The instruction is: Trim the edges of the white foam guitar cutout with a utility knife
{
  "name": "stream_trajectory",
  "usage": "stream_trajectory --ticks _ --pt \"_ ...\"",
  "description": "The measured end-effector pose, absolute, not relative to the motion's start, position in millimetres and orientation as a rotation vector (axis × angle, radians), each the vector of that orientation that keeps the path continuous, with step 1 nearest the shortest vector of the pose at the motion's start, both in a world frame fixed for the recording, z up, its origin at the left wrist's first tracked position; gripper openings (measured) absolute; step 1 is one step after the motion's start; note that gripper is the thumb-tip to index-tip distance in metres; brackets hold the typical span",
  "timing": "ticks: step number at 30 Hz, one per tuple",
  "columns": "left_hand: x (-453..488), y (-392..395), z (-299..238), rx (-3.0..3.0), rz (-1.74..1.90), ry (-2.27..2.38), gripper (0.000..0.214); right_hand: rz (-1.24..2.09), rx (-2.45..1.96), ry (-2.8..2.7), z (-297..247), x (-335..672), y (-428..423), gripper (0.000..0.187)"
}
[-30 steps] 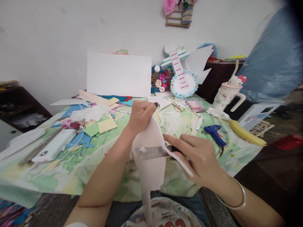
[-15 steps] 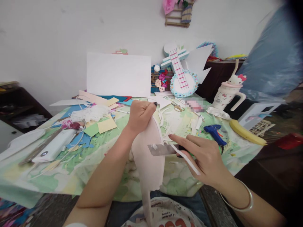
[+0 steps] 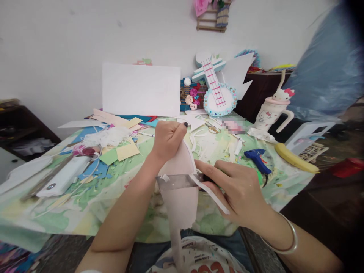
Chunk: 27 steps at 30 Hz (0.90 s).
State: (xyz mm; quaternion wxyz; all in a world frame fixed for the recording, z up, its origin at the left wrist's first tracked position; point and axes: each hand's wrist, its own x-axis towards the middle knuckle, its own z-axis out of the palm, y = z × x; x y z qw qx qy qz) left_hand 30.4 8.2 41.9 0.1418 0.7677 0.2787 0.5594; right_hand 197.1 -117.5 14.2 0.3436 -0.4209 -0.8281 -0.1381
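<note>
My left hand [image 3: 170,140] is closed on the top of a white foam board piece [image 3: 182,206], which stands upright with a narrow strip running down toward my lap. In my right hand [image 3: 236,185] is a knife with a broad metal blade [image 3: 179,182]; its handle is mostly hidden by my fingers. The blade lies across the near face of the board, pointing left, with a small white scrap near its tip. A thin white strip [image 3: 212,195] curls from the board's right edge along the blade, past my right thumb.
Beyond the hands are a blue glue gun [image 3: 258,160], a banana [image 3: 295,158] and a lidded cup [image 3: 269,113]. A foam lute-like craft [image 3: 216,91] leans beside a white board [image 3: 140,90]. Paper scraps, white string [image 3: 106,136] and a white device [image 3: 64,178] lie left.
My right hand has moved left, sliding the blade further across the board's face. The thin white strip has shifted left with it. My left hand stays nearly in place.
</note>
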Motion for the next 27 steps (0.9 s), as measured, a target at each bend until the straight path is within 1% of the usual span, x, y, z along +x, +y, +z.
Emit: stream_trajectory --ticks 5,9,14,17,23,27 --pt "29 7 42 2.195 1.634 0.819 0.04 -0.367 -1.103 -2.156 19 190 -119 0.037" --pt "28 9 42 2.15 1.631 0.742 0.038 -0.335 -1.095 -2.169 21 192 -118 0.036" --pt "24 10 41 2.039 1.588 0.645 0.043 -0.225 -1.142 -2.149 19 203 -115 0.035" --pt "20 8 41 1.996 1.626 0.618 0.046 -0.143 -1.175 -2.111 16 212 -111 0.034" --pt "19 7 40 2.013 1.657 0.642 0.045 -0.06 -1.132 -1.969 7 224 -99 0.027" --pt "22 8 40 2.064 1.668 0.693 0.043 0.023 -1.11 -1.986 8 221 -102 0.021"
